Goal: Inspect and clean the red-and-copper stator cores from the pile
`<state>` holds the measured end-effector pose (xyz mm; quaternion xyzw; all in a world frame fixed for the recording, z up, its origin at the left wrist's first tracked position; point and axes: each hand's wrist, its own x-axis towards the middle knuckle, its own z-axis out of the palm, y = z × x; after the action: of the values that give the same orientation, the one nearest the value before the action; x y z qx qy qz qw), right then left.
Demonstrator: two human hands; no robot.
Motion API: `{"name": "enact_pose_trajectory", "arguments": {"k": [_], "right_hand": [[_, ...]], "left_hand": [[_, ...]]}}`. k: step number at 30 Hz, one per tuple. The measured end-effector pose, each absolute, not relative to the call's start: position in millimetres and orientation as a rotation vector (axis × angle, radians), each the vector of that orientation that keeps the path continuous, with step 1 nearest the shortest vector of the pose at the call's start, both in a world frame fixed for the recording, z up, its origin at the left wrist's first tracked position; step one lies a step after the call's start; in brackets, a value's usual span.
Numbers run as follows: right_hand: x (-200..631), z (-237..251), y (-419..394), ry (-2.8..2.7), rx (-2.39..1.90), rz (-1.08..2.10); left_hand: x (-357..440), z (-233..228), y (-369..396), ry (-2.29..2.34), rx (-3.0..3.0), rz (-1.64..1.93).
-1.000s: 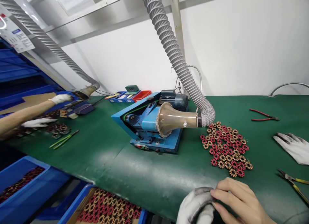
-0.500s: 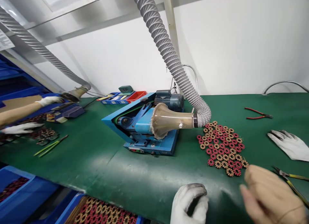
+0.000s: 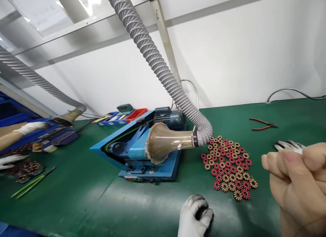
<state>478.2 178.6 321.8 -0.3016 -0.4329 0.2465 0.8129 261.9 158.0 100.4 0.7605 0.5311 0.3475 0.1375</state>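
Right hand (image 3: 297, 186), bare, now rising off desk (image 3: 76, 199) edge close to camera, fingers curling together, holding nothing visible. Left hand (image 3: 195, 215), gloved, resting loosely curled on desk, no longer touched. Spare glove (image 3: 289, 146) lying just beyond right hand, coil rings (image 3: 228, 167) between hands.

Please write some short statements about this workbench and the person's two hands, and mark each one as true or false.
1. The left hand wears a white glove. True.
2. The right hand is gloved too. False: it is bare.
3. The red-handled pliers lie on the green table. True.
4. The grey hose ends in a funnel beside the blue machine. True.
5. The pile of coils lies left of the blue machine. False: it lies to its right.
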Motion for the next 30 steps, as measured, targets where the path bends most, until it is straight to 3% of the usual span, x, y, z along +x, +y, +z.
{"name": "enact_pose_trajectory", "arguments": {"k": [9, 21, 24, 30], "right_hand": [[490.0, 318.9, 185.2, -0.991, -0.493, 0.669], [496.9, 313.3, 191.4, -1.515, -0.915, 0.415], [497.5, 313.5, 194.4, -1.609, -0.925, 0.402], [495.5, 307.0, 207.9, -1.657, -1.029, 0.591]], "left_hand": [[298.6, 107.3, 206.2, 1.571, 2.206, 0.859], [322.3, 121.3, 206.6, 1.581, 1.633, 1.042], [322.2, 147.8, 213.1, 1.511, 1.477, 1.120], [337.0, 242.7, 241.4, 1.271, 1.440, 1.323]]}}
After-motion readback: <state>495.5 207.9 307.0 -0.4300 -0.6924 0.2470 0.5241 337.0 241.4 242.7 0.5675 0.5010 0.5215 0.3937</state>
